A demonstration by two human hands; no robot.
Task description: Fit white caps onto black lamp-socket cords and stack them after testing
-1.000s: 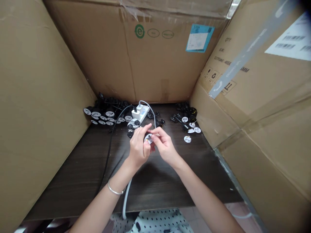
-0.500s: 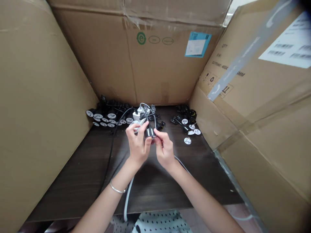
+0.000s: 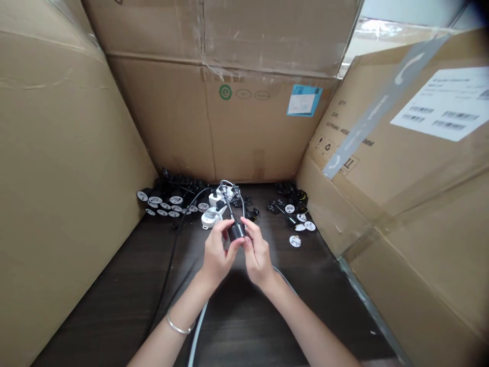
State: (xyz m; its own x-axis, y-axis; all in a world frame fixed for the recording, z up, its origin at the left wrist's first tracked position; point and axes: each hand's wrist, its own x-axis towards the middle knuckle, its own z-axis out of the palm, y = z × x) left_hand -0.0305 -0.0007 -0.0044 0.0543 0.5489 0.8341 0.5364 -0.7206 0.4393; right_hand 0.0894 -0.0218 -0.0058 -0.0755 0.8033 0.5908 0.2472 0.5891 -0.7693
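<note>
Over the dark tabletop (image 3: 114,306), the left grip (image 3: 217,255) and right grip (image 3: 257,255) pinch a black plug (image 3: 237,231) between their fingertips. A white power strip (image 3: 211,218) lies just beyond, walled in by cardboard boxes (image 3: 171,127).

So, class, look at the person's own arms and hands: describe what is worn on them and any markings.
Both forearms are bare to the picture's edge: no sleeves, no gloves. A thin silver bangle circles the left wrist; the right wrist wears nothing. The left hand and right hand show no rings or markings that I can make out.
</note>
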